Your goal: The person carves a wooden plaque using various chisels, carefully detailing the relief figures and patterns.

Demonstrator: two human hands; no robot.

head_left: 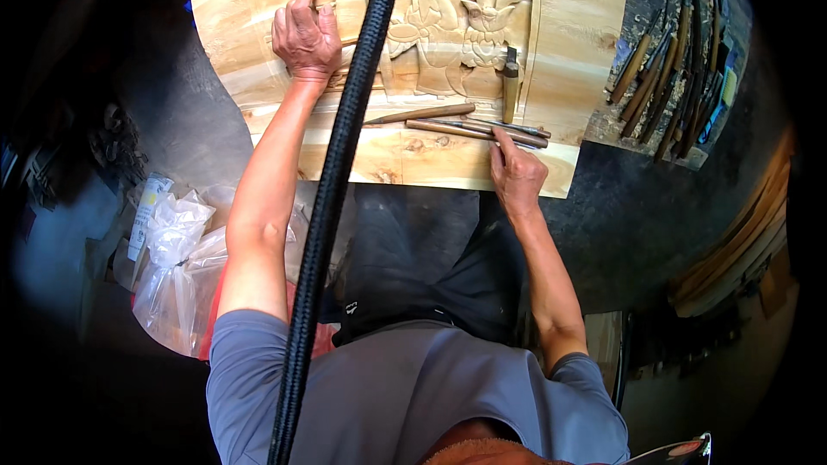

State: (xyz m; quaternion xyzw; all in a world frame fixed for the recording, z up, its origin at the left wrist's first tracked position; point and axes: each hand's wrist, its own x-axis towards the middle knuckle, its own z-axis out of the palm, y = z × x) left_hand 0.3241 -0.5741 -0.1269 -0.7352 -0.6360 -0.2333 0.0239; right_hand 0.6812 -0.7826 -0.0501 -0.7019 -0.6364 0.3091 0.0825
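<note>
A pale wooden panel [465,155] carved in relief lies before me, with figures and a raised border. My left hand [307,39] rests on its carved left part, fingers curled downward; what they hold, if anything, is hidden. Near the panel's front edge, my right hand [519,174] reaches its index finger to a group of wooden-handled carving chisels [469,127], touching the handles, while the other fingers are bent. Another slim chisel [422,114] lies just left of them. A mallet or hammer [511,86] with a dark head lies on the carving above the right hand.
Many more chisels [663,77] lie on a dark, chip-strewn bench [633,133] to the right. A thick black braided cable [345,129] crosses the view from top to bottom. Left of my legs sits a knotted clear plastic bag [177,271]. Wooden boards [741,232] stand at far right.
</note>
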